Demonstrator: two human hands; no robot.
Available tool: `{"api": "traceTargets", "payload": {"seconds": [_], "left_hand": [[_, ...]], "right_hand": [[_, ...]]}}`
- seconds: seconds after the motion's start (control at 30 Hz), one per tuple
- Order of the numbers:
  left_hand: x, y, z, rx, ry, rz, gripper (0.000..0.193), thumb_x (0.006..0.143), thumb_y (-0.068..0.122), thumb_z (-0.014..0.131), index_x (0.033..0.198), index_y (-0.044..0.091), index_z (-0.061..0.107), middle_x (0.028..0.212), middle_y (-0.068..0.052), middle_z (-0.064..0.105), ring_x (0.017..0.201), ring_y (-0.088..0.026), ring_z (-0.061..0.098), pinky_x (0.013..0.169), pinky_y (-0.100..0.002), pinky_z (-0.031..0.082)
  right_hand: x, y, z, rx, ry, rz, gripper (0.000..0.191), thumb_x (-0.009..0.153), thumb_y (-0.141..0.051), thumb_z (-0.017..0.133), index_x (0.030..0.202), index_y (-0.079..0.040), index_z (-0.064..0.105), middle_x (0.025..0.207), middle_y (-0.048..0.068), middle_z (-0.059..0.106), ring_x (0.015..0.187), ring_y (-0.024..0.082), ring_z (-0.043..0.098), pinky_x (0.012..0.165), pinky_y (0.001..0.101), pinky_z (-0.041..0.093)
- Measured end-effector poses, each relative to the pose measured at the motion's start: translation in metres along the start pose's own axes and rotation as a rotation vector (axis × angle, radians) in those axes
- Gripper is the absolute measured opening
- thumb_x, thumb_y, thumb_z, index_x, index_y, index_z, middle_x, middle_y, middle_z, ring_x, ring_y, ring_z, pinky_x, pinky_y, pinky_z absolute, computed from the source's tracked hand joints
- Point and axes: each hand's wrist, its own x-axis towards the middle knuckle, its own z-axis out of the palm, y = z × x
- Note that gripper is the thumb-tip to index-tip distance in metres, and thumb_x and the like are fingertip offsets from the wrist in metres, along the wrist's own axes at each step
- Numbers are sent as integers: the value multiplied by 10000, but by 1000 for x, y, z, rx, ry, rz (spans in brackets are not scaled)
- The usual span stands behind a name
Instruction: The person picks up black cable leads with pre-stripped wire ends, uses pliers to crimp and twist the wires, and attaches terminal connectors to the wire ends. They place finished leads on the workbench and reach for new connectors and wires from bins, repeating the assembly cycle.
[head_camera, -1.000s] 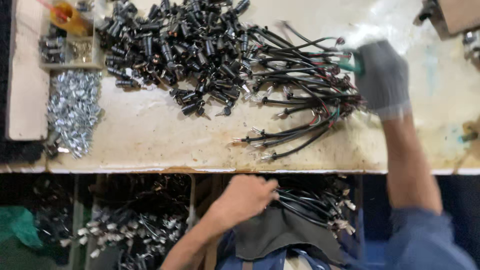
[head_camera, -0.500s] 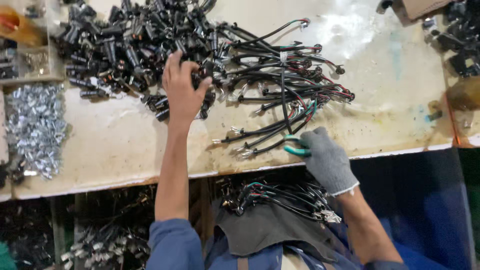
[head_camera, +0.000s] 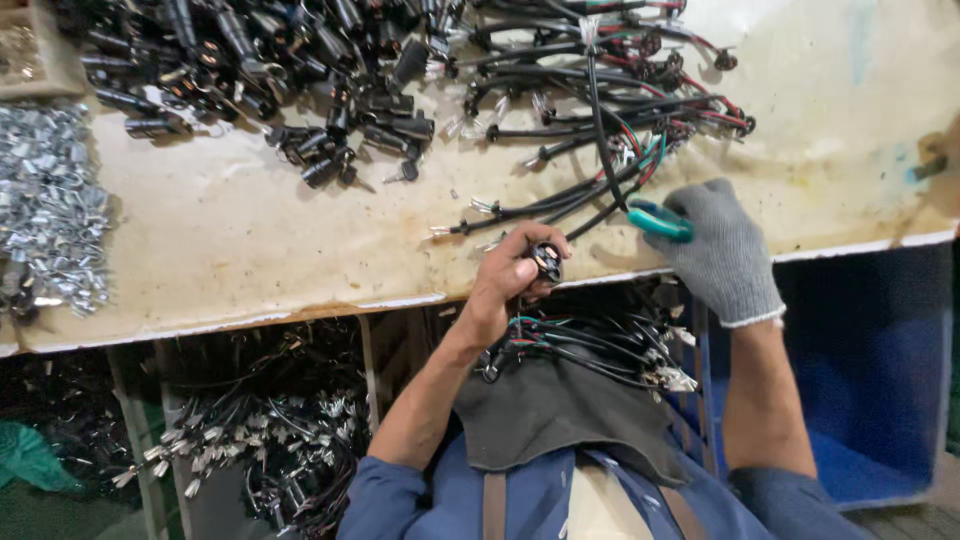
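head: left hand (head_camera: 510, 275) bare, closed around small black socket (head_camera: 546, 262) at surface (head_camera: 250, 250) front edge | right hand (head_camera: 722, 245) in grey glove, gripping teal-handled tool (head_camera: 658, 220), at 3 o'clock of left hand | black wire bundle (head_camera: 600, 130) at 12 o'clock | black connector pile (head_camera: 280, 60) at 11 o'clock | silver clips (head_camera: 50, 200) at 9 o'clock

A worn, stained cream worktable (head_camera: 250, 250) stands over dim bins, beside perhaps a blue crate (head_camera: 860, 400).
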Motion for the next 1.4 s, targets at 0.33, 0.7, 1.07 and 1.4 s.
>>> {"api": "traceTargets", "payload": {"seconds": [0.33, 0.7, 1.07, 1.4], "left_hand": [[-16, 17, 5, 250, 117, -61, 393, 956, 206, 736, 1281, 87, 550, 1020, -26, 607, 806, -78, 575, 665, -223, 512], [-26, 1, 12, 418, 71, -23, 316, 1026, 179, 659, 1306, 39, 617, 1008, -42, 653, 904, -107, 599, 830, -266, 504], [-23, 3, 27, 651, 45, 115, 317, 1021, 161, 690, 1295, 21, 615, 1182, -135, 715, 1066, -221, 684, 933, -343, 535], [-35, 5, 36, 783, 113, 127, 324, 1007, 163, 701, 1291, 34, 612, 1109, -143, 715, 1007, -255, 711, 901, -320, 541]], "right_hand": [[-24, -24, 23, -170, 19, -185, 221, 938, -185, 802, 1042, -87, 632, 945, 128, 641, 811, 332, 667, 675, 448, 526], [-8, -44, -1, 452, -35, -312, 176, 861, -112, 761, 994, -99, 647, 804, 111, 684, 715, 328, 677, 640, 399, 535], [-32, -54, 20, 411, 56, -446, 190, 843, -63, 734, 984, -149, 640, 838, 85, 687, 724, 308, 678, 652, 403, 527], [-47, -63, 31, 745, -15, -111, 100, 931, -45, 662, 1023, -57, 625, 857, 27, 640, 759, 122, 609, 684, 299, 525]]}}
